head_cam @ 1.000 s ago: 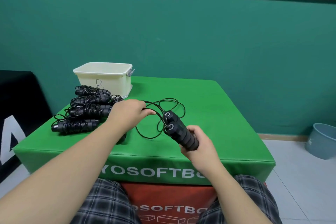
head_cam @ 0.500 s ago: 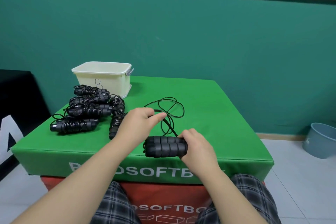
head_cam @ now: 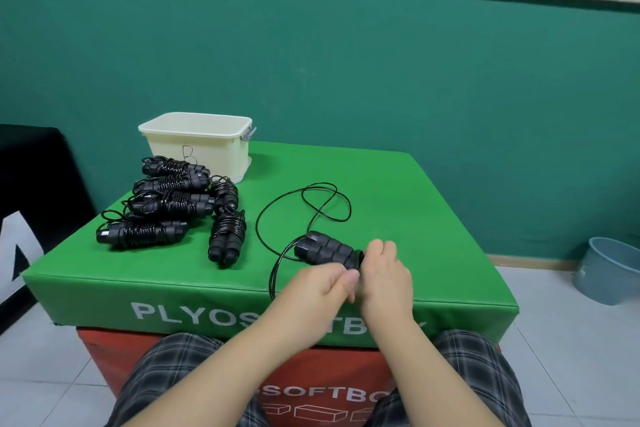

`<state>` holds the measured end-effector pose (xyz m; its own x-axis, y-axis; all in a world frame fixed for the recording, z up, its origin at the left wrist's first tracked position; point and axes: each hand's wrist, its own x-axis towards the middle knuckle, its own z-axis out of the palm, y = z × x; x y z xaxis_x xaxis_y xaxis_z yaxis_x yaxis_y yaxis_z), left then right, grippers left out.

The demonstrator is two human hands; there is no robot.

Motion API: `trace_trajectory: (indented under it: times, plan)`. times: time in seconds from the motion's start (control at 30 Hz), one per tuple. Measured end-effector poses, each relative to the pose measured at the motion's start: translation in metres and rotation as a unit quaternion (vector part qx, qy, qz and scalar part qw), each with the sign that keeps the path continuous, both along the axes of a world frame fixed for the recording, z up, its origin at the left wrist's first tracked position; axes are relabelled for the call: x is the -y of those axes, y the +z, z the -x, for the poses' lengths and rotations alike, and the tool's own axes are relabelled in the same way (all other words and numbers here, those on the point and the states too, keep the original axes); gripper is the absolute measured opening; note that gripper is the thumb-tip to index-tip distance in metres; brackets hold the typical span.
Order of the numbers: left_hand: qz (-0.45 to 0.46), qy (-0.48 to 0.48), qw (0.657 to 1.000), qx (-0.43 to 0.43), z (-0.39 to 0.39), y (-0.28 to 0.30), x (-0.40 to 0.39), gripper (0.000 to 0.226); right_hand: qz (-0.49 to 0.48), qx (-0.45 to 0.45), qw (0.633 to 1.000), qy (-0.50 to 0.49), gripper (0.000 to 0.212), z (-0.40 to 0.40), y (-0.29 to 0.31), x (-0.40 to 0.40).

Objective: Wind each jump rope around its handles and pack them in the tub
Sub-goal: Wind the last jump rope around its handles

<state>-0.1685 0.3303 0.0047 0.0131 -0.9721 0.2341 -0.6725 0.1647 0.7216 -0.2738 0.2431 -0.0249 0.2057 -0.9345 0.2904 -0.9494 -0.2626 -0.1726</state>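
- Winding step just starting on the last loose jump rope: paired black handles (head_cam: 325, 251) held side by side, low over the near edge of the green bench (head_cam: 398, 204).
- Right hand (head_cam: 382, 274) wrapped round the near ends of the handles, fingers curled and gripping.
- Left hand (head_cam: 323, 282) pressed up against the same ends, fingertips apparently pinching the cord (head_cam: 273, 274) where it leaves the handles; exact grip hard to make out.
- Cord mostly unwound, lying in loose loops (head_cam: 320, 201) on the bench beyond the handles.
- Six wound bundles (head_cam: 166, 204) laid out on the bench left of the handles, none packed.
- Cream tub (head_cam: 197, 146) at the far left corner, just behind the bundles; inside not visible.
- Next move likely: first turn laid tight round both handles, slack fed through the left hand, loops kept from tangling.
- Packing into the tub not yet begun.
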Motion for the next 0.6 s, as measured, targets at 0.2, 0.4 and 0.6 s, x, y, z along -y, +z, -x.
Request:
trace_trajectory:
  times: [0.2, 0.4, 0.6]
  plan:
    - [-0.008, -0.063, 0.997, -0.050, 0.000, -0.007, -0.001, 0.030, -0.001, 0.029, 1.000, 0.009, 0.019, -0.002, 0.017, -0.005]
    - [-0.019, -0.100, 0.987, -0.128, -0.014, -0.016, 0.000, 0.028, 0.013, 0.116, 0.993, 0.013, 0.033, -0.004, 0.025, -0.002]
    - [0.002, -0.043, 0.998, 0.051, -0.033, -0.025, 0.003, 0.020, -0.071, 0.277, 0.958, 0.024, 0.031, -0.003, 0.034, -0.005]
